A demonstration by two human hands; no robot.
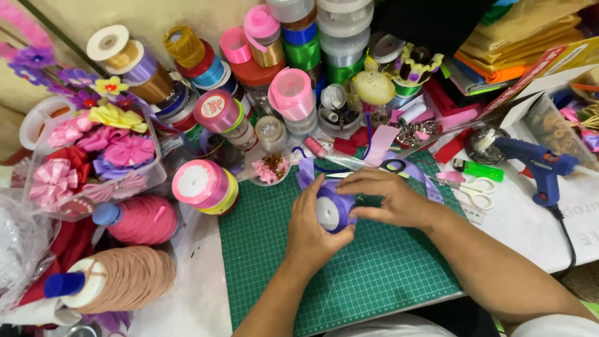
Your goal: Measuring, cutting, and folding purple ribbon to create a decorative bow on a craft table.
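A roll of purple ribbon (331, 211) with a white core is held over the green cutting mat (349, 274). My left hand (312, 228) cups the roll from the left and below. My right hand (380, 196) covers its top and right side, fingers curled on the ribbon. A loose purple ribbon end (306, 171) trails off behind the roll toward the back of the mat.
Many ribbon spools (293, 93) crowd the back. A clear box of ribbon flowers (100, 150) and yarn cones (118, 281) sit left. White-handled scissors (474, 190), a green lighter (483, 170) and a blue glue gun (540, 165) lie right.
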